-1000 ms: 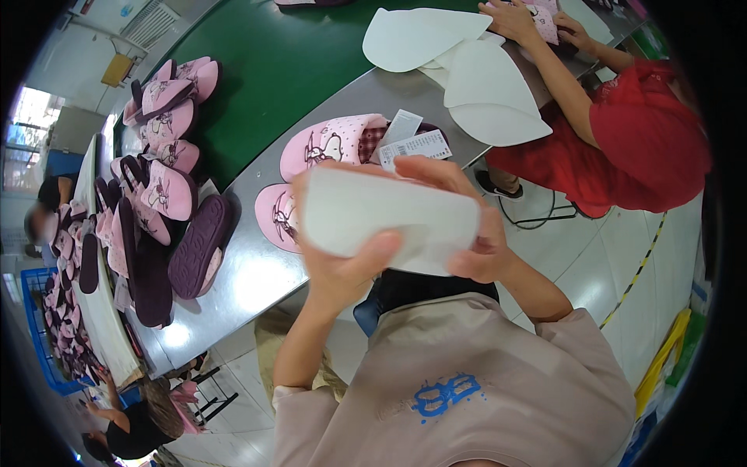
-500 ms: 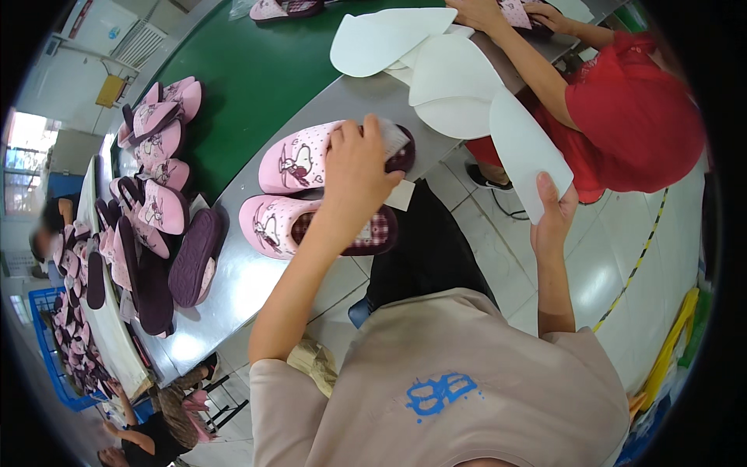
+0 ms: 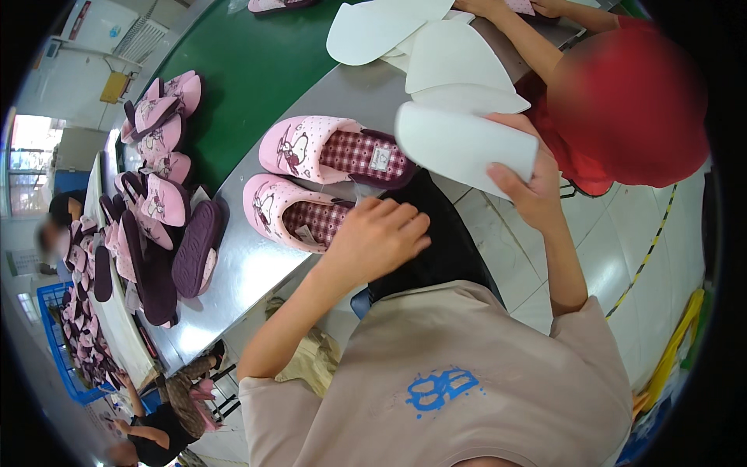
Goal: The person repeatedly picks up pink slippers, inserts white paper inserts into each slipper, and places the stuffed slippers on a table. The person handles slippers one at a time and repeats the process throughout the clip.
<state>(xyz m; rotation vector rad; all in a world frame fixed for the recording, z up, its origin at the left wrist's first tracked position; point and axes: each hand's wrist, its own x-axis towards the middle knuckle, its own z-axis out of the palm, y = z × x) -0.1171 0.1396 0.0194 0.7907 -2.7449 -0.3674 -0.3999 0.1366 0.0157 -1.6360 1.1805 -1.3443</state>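
Observation:
Two pink slippers (image 3: 299, 152) with purple checked insides lie side by side on the metal table edge, toes to the left. My left hand (image 3: 381, 240) is over the heel of the nearer slipper (image 3: 268, 212), its fingers curled. A bit of clear plastic (image 3: 362, 191) shows by its thumb; what the fingers hold, if anything, is hidden. My right hand (image 3: 533, 175) is closed on a white sole-shaped insert (image 3: 459, 144), raised beside the farther slipper's heel. More white inserts (image 3: 455, 58) lie overlapping on the table beyond.
Pink slippers (image 3: 159, 140) are piled on the left, with a dark sole (image 3: 194, 253) facing up. A green belt (image 3: 257, 70) runs behind the metal table (image 3: 233, 268). A co-worker in red (image 3: 630, 109) is close by at the right. A blue crate (image 3: 58, 335) holds more slippers.
My left hand has moved off the farther slipper down to the nearer one's heel. My right hand has swung the white insert up and left, off the other inserts toward the slippers.

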